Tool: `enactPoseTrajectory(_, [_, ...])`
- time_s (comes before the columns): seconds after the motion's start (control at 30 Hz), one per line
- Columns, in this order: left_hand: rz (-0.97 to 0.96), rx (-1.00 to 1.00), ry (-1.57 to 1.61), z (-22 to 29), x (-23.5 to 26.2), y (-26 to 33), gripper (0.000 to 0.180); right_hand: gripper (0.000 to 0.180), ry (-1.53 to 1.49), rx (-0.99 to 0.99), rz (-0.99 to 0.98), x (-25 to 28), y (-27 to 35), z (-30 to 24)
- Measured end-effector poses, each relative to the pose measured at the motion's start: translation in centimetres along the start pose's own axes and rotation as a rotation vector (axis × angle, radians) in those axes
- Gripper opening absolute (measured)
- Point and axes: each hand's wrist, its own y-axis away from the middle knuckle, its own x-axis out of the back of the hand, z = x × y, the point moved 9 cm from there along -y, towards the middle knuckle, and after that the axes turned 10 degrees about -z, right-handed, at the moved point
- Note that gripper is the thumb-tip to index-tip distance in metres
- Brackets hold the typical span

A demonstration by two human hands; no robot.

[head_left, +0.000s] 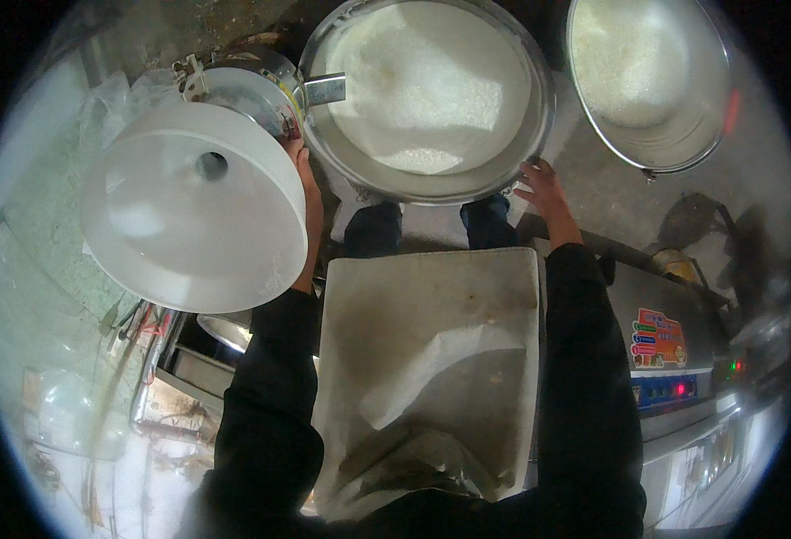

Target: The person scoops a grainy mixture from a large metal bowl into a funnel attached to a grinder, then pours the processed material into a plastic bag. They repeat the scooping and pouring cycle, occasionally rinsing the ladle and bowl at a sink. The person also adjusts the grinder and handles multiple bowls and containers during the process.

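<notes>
A wide metal basin (546,117) stands on the floor ahead of me, holding white, foamy-looking matter (422,90). My right hand (544,190) is at the basin's near right edge, fingers spread and the tips touching or almost touching the rim. To the left, a large translucent white hopper (189,260) with a round hole in its bottom sits above a metal machine (243,90). From that machine a short metal spout (325,88) juts out over the basin. My left hand (304,171) reaches up beside the machine, partly hidden by the hopper; its grip does not show.
A second metal bucket (674,148) with pale contents stands at the far right. Nearer on the right is a metal appliance (669,341) with a colourful label and a lit red lamp. A pale apron (431,359) covers my front. Clear plastic sheeting (45,296) lies at the left.
</notes>
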Motion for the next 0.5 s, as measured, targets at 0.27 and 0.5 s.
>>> enactPoseTrajectory(0.27, [-0.025, 0.018, -0.064, 1.0, 0.6, 0.0, 0.015, 0.058, 0.012, -0.017, -0.003, -0.2, 0.0, 0.0])
enactPoseTrajectory(0.5, [-0.025, 0.024, -0.038, 1.0, 0.2, -0.3, 0.015, 0.055, -0.064, 0.015, -0.005, -0.3, 0.2, -0.1])
